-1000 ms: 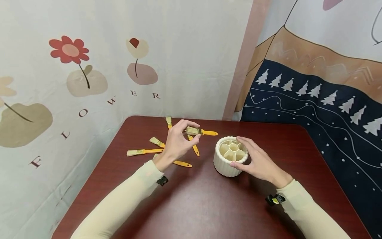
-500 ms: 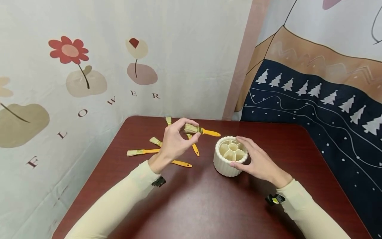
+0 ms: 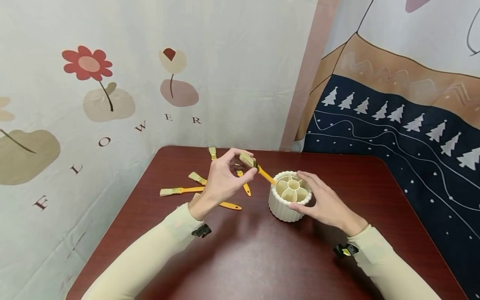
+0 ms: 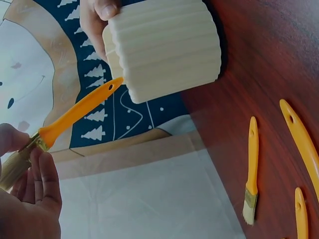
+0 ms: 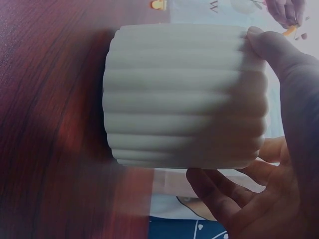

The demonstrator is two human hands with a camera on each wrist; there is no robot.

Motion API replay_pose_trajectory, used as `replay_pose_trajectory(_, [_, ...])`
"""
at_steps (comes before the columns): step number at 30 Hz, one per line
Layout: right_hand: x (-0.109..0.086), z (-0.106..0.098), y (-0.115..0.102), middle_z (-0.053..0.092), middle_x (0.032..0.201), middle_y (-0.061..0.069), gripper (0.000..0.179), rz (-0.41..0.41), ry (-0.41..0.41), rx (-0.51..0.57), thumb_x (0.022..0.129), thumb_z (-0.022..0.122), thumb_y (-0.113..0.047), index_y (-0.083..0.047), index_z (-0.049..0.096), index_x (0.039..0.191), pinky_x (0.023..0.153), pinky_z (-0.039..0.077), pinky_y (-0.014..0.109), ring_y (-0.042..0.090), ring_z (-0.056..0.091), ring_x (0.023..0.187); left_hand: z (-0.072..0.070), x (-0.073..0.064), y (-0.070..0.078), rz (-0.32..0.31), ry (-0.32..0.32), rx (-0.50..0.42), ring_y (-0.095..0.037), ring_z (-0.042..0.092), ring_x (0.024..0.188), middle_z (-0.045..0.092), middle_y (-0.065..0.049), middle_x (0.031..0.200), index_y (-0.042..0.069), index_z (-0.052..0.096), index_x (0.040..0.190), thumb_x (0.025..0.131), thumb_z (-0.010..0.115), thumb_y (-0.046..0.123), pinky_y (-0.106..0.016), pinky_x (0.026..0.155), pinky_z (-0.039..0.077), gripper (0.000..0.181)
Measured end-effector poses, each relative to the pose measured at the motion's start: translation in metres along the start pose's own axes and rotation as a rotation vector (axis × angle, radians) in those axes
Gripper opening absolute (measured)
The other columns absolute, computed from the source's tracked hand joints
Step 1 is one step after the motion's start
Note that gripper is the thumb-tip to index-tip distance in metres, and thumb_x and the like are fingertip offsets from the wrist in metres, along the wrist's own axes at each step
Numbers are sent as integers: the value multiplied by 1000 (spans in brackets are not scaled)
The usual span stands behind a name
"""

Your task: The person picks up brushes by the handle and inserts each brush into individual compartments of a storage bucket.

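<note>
Left hand (image 3: pixel 224 175): fingers pinched a tilted brush (image 3: pixel 261 170), handle tip at the holder (image 3: pixel 282 210)
Right hand (image 3: pixel 325 202): fingers clamped round the holder
Holder: stood upright on the counter (image 3: pixel 247 258)
Other brushes (image 3: pixel 186 190): lay left of it

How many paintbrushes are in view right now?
6: a held brush in the left hand; around it on the table, a far brush near the back edge, a right brush, two left brushes, and a near brush. The hand may hide more.

A flower-printed sheet (image 3: pixel 243 75) and tree-printed sheet (image 3: pixel 390 137), seemingly cloth, border the red-brown table (image 3: pixel 255 258).
</note>
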State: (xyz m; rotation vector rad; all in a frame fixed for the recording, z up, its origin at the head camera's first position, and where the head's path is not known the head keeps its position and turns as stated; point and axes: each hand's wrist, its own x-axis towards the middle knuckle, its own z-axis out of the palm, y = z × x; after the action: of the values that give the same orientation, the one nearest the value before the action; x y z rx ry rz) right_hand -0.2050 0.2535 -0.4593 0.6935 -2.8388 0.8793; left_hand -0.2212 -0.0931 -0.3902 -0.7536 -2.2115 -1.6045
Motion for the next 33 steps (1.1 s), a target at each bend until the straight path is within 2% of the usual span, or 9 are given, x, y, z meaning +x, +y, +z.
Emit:
replay_pose_trajectory(3, [0,0,-1,48,182,12,107,-10,7,-5,97,93,-61,-13,44,179,129,51,73,40,53,164,4,1,-1,-1,-9,-5,-20,85,97,86,-6,122,11,77,129,99,92,8,-41,86,73,34])
replay_pose_trajectory(6, [0,1,0,48,182,12,106,-12,12,-7,97,93,-61,-13,44,179,128,51,73,40,54,163,10,3,-3,1,-21,-8,-20,85,99,86,-7,126,9,77,130,99,92,7,-53,93,73,35])
replay_pose_trajectory(8, [0,0,0,48,182,12,106,-8,12,-6,97,92,-61,-14,44,179,128,51,73,40,54,164,14,4,-4,3,-27,-2,-19,85,99,86,-7,126,9,77,132,99,91,6,-56,95,72,36])
replay_pose_trajectory(13, [0,0,0,47,183,12,106,4,-1,-5,98,91,-62,-15,43,179,129,50,73,40,53,165,23,6,-7,-7,-34,11,-19,86,100,86,-6,125,10,77,135,100,91,6,-47,94,73,38])
replay_pose_trajectory(21, [1,0,0,47,183,13,106,-9,2,-15,98,91,-61,-13,43,179,130,49,72,40,52,165,39,10,-12,-58,-70,-34,-29,88,107,88,-15,124,5,75,138,101,90,4,-34,93,72,40])
replay_pose_trajectory(27, [1,0,0,47,183,13,106,-11,1,-14,98,91,-61,-13,42,180,129,50,74,41,53,164,49,11,-19,-114,-107,-47,-35,88,115,86,-20,130,1,72,141,102,88,2,-33,99,71,42])
replay_pose_trajectory(33, [0,-1,0,47,182,14,105,-20,2,-21,99,91,-60,-13,42,180,128,51,74,42,54,163,58,11,-27,-157,-146,-21,-34,87,118,84,-20,133,0,71,142,103,87,4,-34,101,71,42])
